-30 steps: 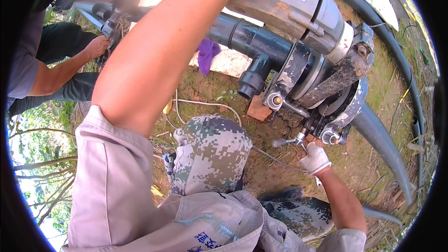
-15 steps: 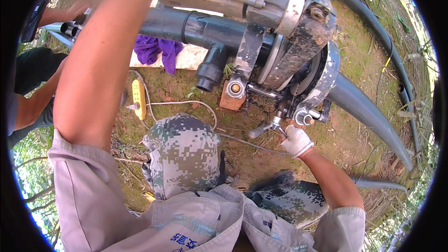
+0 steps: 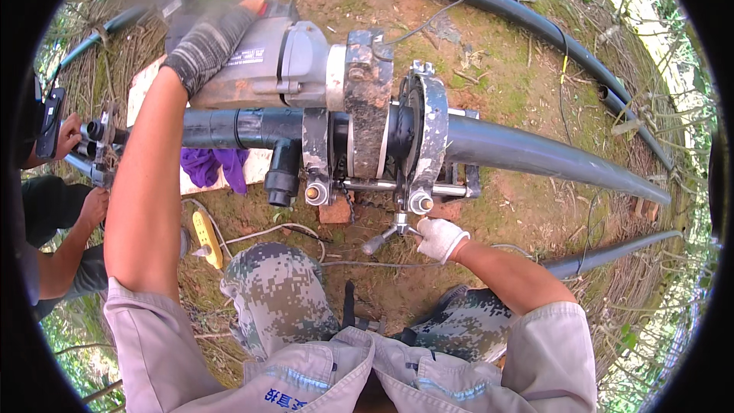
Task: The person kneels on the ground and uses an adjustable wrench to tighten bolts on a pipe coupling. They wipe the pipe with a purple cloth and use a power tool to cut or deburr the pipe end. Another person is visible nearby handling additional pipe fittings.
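A grey power tool (image 3: 252,69) with a motor housing lies across the black pipes, its round head (image 3: 371,99) standing between two worn metal ring clamps. My left hand (image 3: 218,42), in a dark knit glove, is closed over the housing's far left end; part of the grip is hidden. The left clamp (image 3: 316,130) holds a black pipe with a tee fitting (image 3: 283,172), and the right clamp (image 3: 434,126) a long black pipe (image 3: 527,149). My right hand (image 3: 441,239), in a white glove, is closed around one arm of the metal crank handle (image 3: 397,226) below the right clamp.
A yellow power strip (image 3: 205,237) and its grey cord lie on the soil left of my knee. Purple cloth (image 3: 214,166) rests on a pale board under the pipe. At the left edge a co-worker's hands (image 3: 73,134) are near pipe ends. A long black pipe (image 3: 527,23) curves behind.
My view has tilted and shifted, so the tool and clamps appear further left and straighter. My left glove has come into view on the tool. My right hand stays at the crank handle.
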{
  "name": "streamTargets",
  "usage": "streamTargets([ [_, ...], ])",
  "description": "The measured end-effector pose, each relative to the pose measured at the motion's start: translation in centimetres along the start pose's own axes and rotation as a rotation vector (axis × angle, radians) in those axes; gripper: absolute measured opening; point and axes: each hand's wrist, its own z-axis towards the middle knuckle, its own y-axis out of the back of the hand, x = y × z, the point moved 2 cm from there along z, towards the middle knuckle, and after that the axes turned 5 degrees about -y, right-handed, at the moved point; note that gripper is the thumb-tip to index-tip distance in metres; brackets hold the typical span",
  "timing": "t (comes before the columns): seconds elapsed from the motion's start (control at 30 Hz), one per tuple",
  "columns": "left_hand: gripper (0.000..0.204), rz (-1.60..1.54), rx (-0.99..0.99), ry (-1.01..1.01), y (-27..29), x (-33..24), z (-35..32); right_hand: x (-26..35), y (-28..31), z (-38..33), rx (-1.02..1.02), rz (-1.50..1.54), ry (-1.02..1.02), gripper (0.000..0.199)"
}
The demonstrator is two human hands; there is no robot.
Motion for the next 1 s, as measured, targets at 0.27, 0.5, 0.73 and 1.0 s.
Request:
streamTargets([
  [0.27, 0.055, 0.003, -0.042, 0.059, -0.5, 1.0, -0.4, 0.3, 0.6, 0.1, 0.034, 0.025, -0.024, 0.025],
  [0.5, 0.056, 0.021, -0.025, 0.061, -1.4, 0.9, 0.2, 1.9, 1.8, 0.4, 0.168, 0.176, -0.306, 0.033],
  [0.73, 0.058, -0.082, -0.027, 0.158, -1.2, 1.2, -0.3, 9.8, 0.8, -1.4, -0.165, 1.361, -0.793, 0.027],
  [1.0, 0.060, 0.183, 0.008, -0.002, -2.3, 0.7, 0.4, 10.4, -13.8, 7.7, -0.908, 0.828, -0.578, 0.023],
])
